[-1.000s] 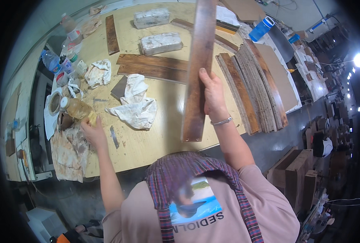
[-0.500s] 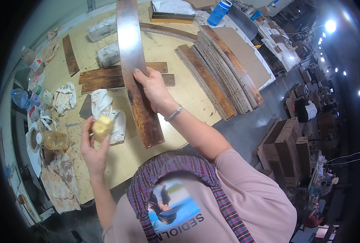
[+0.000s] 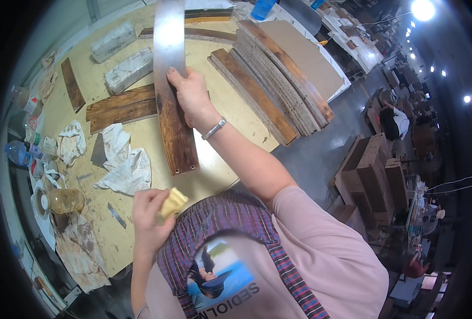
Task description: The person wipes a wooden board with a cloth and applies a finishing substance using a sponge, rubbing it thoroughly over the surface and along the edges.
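A long curved dark-brown wooden slat (image 3: 173,95), glossy at its far end, is gripped round the middle by the right hand (image 3: 191,95), fingers wrapped over its edge; the slat is held tilted w/ its near end over the pale plywood surface (image 3: 230,114). A small yellow sponge pad (image 3: 173,202) is pinched by the left hand (image 3: 150,212), fingers curled shut on it, near the chest. White crumpled rags (image 3: 123,165) are seen just left of the slat. Two whitish wrapped block-shaped packages (image 3: 128,70) lie at the far left of the surface. An amber glass jar (image 3: 65,201) is lying on its side by the left edge. Curved slats (image 3: 278,85) are stacked at the right.
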Demonstrator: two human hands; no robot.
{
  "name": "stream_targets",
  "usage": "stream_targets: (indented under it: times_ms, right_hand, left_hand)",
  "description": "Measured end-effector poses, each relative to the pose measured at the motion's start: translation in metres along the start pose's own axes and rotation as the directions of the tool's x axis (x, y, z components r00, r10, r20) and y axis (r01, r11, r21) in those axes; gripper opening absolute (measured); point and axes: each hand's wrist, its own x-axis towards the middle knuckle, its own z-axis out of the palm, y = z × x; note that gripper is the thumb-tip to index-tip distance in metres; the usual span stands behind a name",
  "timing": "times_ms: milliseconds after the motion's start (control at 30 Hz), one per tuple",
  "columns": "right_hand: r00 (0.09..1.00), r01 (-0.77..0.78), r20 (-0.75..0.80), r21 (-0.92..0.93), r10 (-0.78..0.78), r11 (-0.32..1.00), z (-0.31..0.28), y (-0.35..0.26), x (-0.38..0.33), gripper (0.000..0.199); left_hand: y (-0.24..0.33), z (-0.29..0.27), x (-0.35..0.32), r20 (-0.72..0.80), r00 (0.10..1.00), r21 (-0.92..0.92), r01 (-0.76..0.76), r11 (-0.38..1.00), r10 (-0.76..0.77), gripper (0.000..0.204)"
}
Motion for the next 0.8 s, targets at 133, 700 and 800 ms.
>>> stream_targets:
  times_ms: [133,700,800]
  right_hand:
    - [0.999,-0.003,-0.04,0.003,0.003,1.0,-0.002,-0.004,0.0,0.027]
    - [0.999,-0.045,0.023,0.091,0.043,0.995,0.0,-0.001,-0.009,0.025]
    - [0.999,-0.037,0.033,0.079,0.035,0.996,0.004,-0.002,-0.011,0.025]
  left_hand:
    - [0.003,-0.025,0.018,-0.174,0.985,0.104,0.026,0.994,-0.008,0.059]
    - [-0.027,-0.007,0.011,0.278,0.836,-0.958,0.206,-0.198,-0.473,0.056]
    - [-0.035,-0.006,0.004,0.17,0.815,-0.951,0.284,0.126,-0.554,0.047]
